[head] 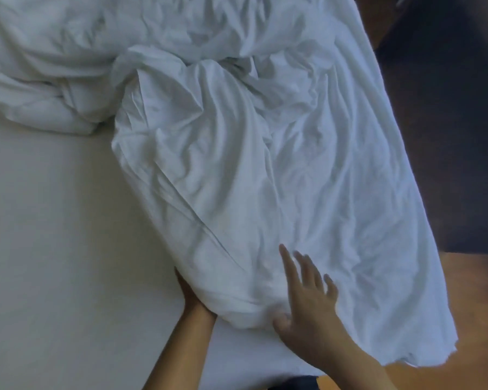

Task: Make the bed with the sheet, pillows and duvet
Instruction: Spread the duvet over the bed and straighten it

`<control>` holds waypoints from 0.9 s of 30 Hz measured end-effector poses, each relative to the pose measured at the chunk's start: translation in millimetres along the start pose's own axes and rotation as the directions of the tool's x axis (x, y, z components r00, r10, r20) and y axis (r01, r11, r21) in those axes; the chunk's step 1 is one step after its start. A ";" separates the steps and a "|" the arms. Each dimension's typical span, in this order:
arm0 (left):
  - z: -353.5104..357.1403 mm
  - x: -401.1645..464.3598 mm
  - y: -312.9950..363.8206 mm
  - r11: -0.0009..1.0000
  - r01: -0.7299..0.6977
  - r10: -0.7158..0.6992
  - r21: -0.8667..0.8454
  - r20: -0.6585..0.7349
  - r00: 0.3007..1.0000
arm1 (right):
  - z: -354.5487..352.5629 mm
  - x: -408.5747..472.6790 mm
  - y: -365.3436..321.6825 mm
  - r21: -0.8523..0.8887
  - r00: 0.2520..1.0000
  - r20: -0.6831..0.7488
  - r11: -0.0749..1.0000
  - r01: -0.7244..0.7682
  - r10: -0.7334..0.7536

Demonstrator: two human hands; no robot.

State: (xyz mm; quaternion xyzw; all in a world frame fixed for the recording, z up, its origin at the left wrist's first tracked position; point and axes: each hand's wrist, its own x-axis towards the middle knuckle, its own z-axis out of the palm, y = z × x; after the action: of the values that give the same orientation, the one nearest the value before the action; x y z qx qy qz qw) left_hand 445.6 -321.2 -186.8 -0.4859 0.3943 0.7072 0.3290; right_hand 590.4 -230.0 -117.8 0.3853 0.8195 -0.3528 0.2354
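Little is done: my left hand point(193, 298) grip is hidden under the crumpled duvet point(237, 164), my right hand point(307, 302) lies flat above; spreading remains.

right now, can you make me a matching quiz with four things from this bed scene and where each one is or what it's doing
Things:
1. left hand
2. right hand
3. white sheet
4. bare mattress

Places or states:
A. rumpled, with one edge hanging over the bed's right side
B. flat and smooth, at the left of the view
C. fingers spread, lying on top of the cloth
D. tucked under the near bunched end of the cloth

Pairs: 1-D, 2-C, 3-A, 4-B
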 end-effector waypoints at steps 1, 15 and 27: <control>-10.7 1.1 0.6 0.998 0.046 -0.053 0.034 0.215 0.975 | -4.6 2.9 -28.0 0.164 0.996 0.053 0.984 0.063 -0.072; -64.0 29.3 211.5 0.251 -0.551 0.316 0.796 0.471 0.824 | 126.9 40.0 -180.7 -0.088 0.855 -0.518 0.996 -0.034 -0.016; 69.2 95.6 235.4 0.504 -0.410 0.288 0.760 0.299 0.910 | 128.2 -17.7 -138.4 -0.015 0.784 -0.621 1.000 -0.013 0.001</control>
State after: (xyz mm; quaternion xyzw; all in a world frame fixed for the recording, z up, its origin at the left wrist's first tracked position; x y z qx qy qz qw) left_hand 186.5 -363.9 -206.3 -0.1435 0.7390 0.5308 0.3892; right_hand 505.1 -398.5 -133.3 0.4806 0.8532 -0.1982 -0.0425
